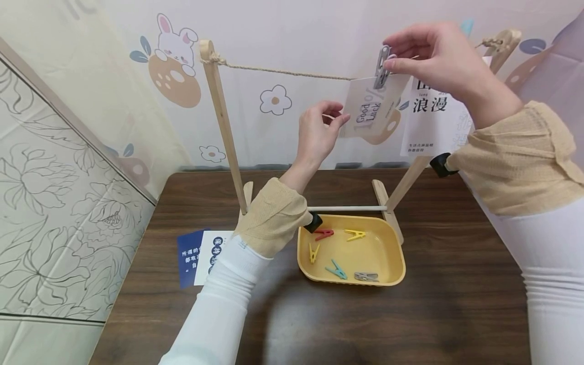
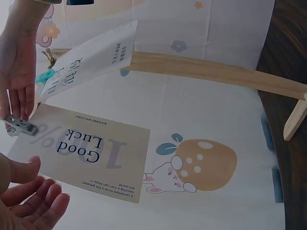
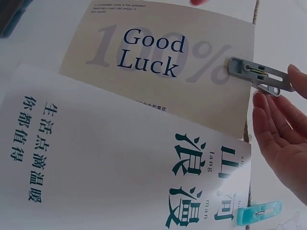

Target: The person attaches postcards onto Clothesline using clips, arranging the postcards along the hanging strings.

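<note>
My right hand point(image 1: 440, 63) pinches a grey clothespin point(image 1: 382, 66) between thumb and fingers. The clothespin's jaws sit over the top edge of a cream "Good Luck" card point(image 3: 144, 62), at the twine point(image 1: 292, 74). Close by the card's left edge is my left hand point(image 1: 319, 129), its thumb and fingers loosely bent and parted. A white card with large characters point(image 3: 110, 148) hangs just to the right, partly behind my right hand and wrist; a teal clothespin point(image 3: 259, 213) holds it at its top.
The twine runs between wooden posts point(image 1: 223, 126). Under it, a yellow basket point(image 1: 397, 253) holds several coloured clothespins. A blue card point(image 1: 186, 261) and a white card point(image 1: 205, 258) lie overlapping on the dark table point(image 1: 150, 314), left of the basket. A printed cloth point(image 1: 246, 30) hangs behind.
</note>
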Motion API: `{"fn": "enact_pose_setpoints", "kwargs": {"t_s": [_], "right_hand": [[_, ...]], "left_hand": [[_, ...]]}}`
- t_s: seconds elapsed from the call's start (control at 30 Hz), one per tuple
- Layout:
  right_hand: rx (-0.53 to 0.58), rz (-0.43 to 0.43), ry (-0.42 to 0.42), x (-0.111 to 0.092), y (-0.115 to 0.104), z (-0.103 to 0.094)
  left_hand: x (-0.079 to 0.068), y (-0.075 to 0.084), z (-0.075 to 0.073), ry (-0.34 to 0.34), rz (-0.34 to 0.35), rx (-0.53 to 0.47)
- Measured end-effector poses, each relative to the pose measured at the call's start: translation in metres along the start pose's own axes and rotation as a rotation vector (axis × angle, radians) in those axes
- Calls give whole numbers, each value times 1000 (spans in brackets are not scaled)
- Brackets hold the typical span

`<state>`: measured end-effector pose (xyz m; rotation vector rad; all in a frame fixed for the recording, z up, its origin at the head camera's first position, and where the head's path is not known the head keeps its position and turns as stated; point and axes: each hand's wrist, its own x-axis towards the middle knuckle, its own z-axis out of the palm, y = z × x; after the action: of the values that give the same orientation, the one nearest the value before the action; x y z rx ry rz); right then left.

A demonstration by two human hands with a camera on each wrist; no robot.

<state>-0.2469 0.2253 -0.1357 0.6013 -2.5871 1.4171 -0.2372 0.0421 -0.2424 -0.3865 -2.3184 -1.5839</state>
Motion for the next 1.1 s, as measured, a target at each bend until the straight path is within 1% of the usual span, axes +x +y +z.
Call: {"fn": "enact_pose_setpoints", "kwargs": {"t_s": [0.2,0.33,0.43,0.53,0.63,0.73,0.8,0.9,1.1], "right_hand": [[-66,-4,31,-6,2,1],[-123,-11,82,-12,3,1],[-168,-36,163,-19,3,5],[-187,-77,276,-26,4,11],[-158,-117,373,-33,7,16],[-143,-155,437,-41,11,21],[-130,-174,461,-46,14,23],[-143,-201,486,-55,20,27],[-140,-208,487,-69,32,33]], "left_hand": [[-7,-5,-4,7,13,3],[-13,-9,-7,18,35,2],[-19,-12,-9,25,51,7],[-25,-15,-12,22,54,7],[-34,-18,-16,15,46,-8],[-43,-21,-19,9,31,-19],[-48,-22,-22,-1,25,-22],[-55,-24,-24,-31,24,-22],[-69,-28,-26,-89,22,-32]]}}
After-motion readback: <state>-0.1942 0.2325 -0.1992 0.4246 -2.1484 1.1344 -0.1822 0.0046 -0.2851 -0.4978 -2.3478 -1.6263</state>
